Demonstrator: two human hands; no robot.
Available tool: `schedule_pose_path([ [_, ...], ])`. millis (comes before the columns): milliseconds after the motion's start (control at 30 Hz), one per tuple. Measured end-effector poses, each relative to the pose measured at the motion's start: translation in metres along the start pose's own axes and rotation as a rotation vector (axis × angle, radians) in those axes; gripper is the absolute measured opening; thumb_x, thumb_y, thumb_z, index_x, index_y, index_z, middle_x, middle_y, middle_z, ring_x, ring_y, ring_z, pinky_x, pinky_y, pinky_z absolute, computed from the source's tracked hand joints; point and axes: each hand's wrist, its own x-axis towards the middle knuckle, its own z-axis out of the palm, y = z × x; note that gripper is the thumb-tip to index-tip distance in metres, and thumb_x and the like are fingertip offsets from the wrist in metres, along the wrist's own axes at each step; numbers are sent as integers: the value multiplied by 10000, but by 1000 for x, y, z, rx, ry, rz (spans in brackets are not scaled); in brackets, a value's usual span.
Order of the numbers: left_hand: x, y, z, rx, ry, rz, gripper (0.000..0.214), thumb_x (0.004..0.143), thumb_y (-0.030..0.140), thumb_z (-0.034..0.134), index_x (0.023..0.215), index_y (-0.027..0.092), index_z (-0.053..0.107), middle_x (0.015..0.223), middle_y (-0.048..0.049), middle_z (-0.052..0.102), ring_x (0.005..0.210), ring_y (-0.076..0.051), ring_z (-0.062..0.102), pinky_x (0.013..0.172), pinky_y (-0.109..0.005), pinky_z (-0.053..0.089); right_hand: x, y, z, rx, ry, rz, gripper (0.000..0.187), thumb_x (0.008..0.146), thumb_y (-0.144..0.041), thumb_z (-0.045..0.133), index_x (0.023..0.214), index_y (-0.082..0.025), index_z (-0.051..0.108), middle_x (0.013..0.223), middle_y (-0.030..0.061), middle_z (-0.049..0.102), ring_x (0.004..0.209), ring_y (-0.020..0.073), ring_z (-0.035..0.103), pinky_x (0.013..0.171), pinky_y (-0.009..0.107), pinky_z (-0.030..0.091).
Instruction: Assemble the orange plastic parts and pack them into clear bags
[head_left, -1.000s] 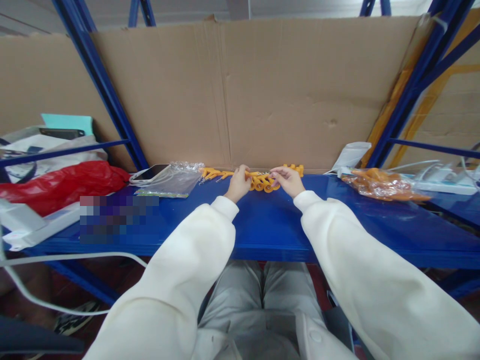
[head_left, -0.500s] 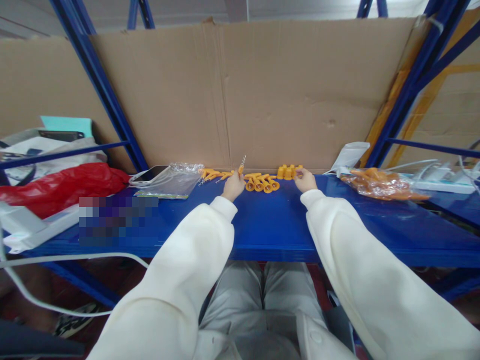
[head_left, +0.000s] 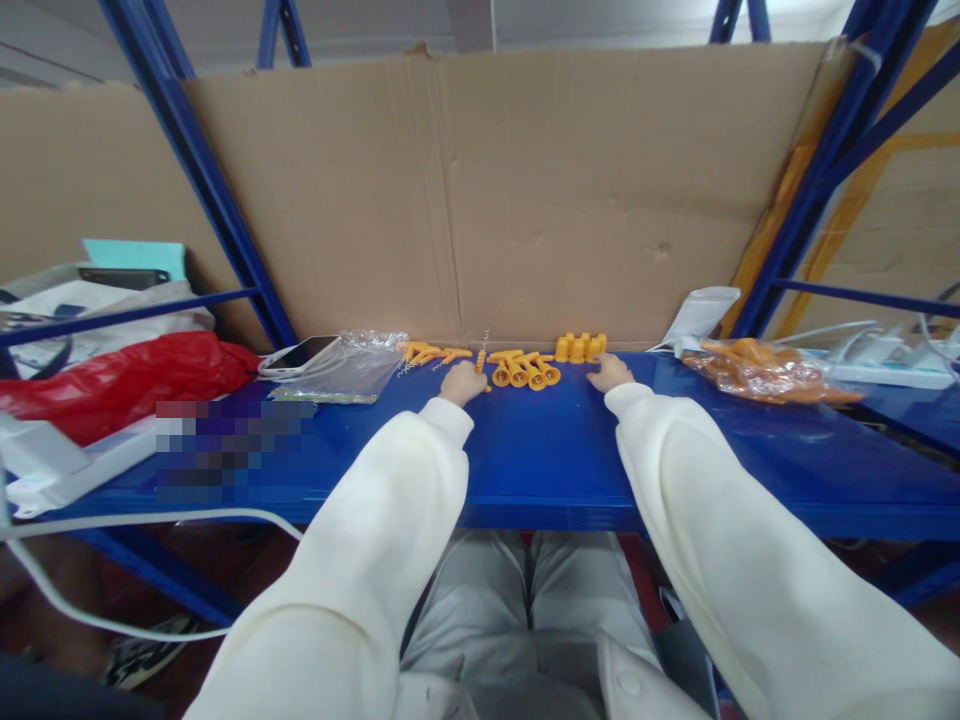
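My left hand point(head_left: 462, 382) is closed round a small orange plastic piece with a thin metal spring point(head_left: 483, 352) sticking up from it. It rests on the blue shelf point(head_left: 540, 450) just left of a row of orange funnel-shaped pieces point(head_left: 525, 369). My right hand point(head_left: 610, 373) lies on the shelf with its fingertips at a cluster of small orange caps point(head_left: 579, 347) by the cardboard wall. Its fingers are curled, and what they pinch is hidden. More orange pieces with springs point(head_left: 431, 353) lie left of my left hand.
A clear plastic bag point(head_left: 345, 365) and a phone point(head_left: 298, 353) lie to the left, beyond them a red bag point(head_left: 120, 375) and white boxes. A bag of orange parts point(head_left: 765, 370) and a white pouch point(head_left: 701, 312) lie right. Cardboard point(head_left: 525, 200) backs the shelf.
Both hands left the funnel pieces in the middle. My left hand drew back with a spring piece, then lowered it. My right hand went right to the caps.
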Motion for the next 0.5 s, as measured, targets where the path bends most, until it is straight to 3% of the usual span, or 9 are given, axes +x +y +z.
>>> schedule_pose_path([
  [67, 0, -1, 1, 14, 26, 11, 258, 884, 232, 612, 1060, 107, 751, 1166, -251, 757, 1121, -329, 730, 901, -362, 555, 0, -5, -4, -19, -22, 28, 555, 821, -180, 624, 1375, -177, 627, 1445, 227, 585, 1366, 412, 538, 1108, 652, 427],
  [267, 0, -3, 3, 42, 51, 17, 309, 876, 322, 683, 1124, 145, 731, 1217, -215, 750, 1163, -304, 716, 923, -317, 542, 9, -18, -8, -29, -58, -99, 524, 875, -152, 534, 1390, -174, 625, 1490, 202, 551, 1390, 378, 523, 1112, 576, 456],
  [500, 2, -6, 5, -30, 46, 32, 309, 877, 318, 717, 1124, 133, 717, 1246, -249, 725, 1193, -346, 695, 966, -383, 531, 28, -32, 9, 5, -80, -112, 397, 857, -167, 655, 1249, -182, 714, 1369, 182, 644, 1304, 371, 588, 1079, 570, 469],
])
